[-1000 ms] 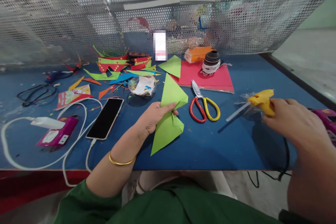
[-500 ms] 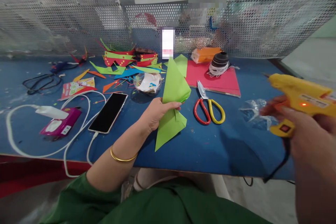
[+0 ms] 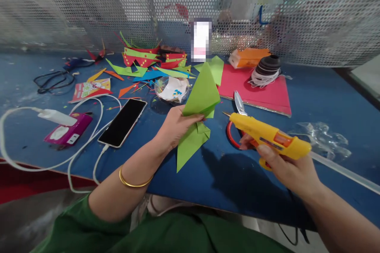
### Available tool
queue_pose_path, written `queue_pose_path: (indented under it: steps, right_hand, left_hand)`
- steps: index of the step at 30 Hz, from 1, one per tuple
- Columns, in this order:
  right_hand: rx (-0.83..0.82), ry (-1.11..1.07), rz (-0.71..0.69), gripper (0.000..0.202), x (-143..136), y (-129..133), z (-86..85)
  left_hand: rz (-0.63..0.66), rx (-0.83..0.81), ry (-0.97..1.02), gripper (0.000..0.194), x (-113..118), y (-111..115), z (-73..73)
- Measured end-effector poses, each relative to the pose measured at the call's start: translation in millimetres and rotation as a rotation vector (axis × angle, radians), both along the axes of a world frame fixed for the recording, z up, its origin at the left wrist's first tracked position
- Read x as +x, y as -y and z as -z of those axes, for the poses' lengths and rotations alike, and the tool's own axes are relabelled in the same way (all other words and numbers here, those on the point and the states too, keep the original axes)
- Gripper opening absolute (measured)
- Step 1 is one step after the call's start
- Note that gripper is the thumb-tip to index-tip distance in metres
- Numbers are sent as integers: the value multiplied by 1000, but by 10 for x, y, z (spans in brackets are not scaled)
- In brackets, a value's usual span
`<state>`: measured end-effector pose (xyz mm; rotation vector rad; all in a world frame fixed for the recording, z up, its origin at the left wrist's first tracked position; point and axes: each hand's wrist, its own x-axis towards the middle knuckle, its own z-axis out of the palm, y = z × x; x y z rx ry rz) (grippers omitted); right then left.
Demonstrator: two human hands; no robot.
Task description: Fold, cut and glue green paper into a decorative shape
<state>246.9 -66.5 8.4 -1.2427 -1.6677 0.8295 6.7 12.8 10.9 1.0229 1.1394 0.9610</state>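
Observation:
Between the thumb and fingers of my left hand (image 3: pixel 176 129) is a folded green paper piece (image 3: pixel 202 91), held upright over the blue table. Its pointed ends stick out above and below the grip. My right hand (image 3: pixel 285 166) is closed round a yellow hot glue gun (image 3: pixel 264 132), its nozzle aimed left toward the paper but apart from it. A clear glue stick (image 3: pixel 341 170) juts from the gun's rear. Under the gun lie scissors (image 3: pixel 239 104); the gun and hand hide most of their handles.
A black phone (image 3: pixel 123 122) on a white cable and a purple power adapter (image 3: pixel 69 129) lie left. Behind are a bowl of scraps (image 3: pixel 172 89), paper masks (image 3: pixel 141 57), red sheets (image 3: pixel 255 93) and a black-and-white spool (image 3: pixel 265 71). Crumpled clear plastic (image 3: pixel 323 140) is at right.
My right hand has brought the glue gun leftward from the far right, over the scissors and nearer the green paper. My left hand keeps its hold on the paper. The view has shifted slightly.

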Motion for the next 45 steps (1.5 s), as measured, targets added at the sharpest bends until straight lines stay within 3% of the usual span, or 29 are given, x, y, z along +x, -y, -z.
queue_pose_path:
  steps: [8, 16, 36, 45]
  right_hand:
    - [4, 143, -2, 17, -18, 53, 112]
    - [132, 334, -3, 22, -68, 16, 67]
    - [178, 423, -4, 20, -48, 12, 99]
    - [176, 430, 9, 20, -49, 6, 99]
  left_hand:
    - [29, -26, -65, 20, 25, 47, 7]
    - [31, -1, -71, 19, 28, 59, -10]
    - [-27, -29, -61, 13, 79, 70, -48]
    - [-60, -37, -80, 20, 82, 66, -38]
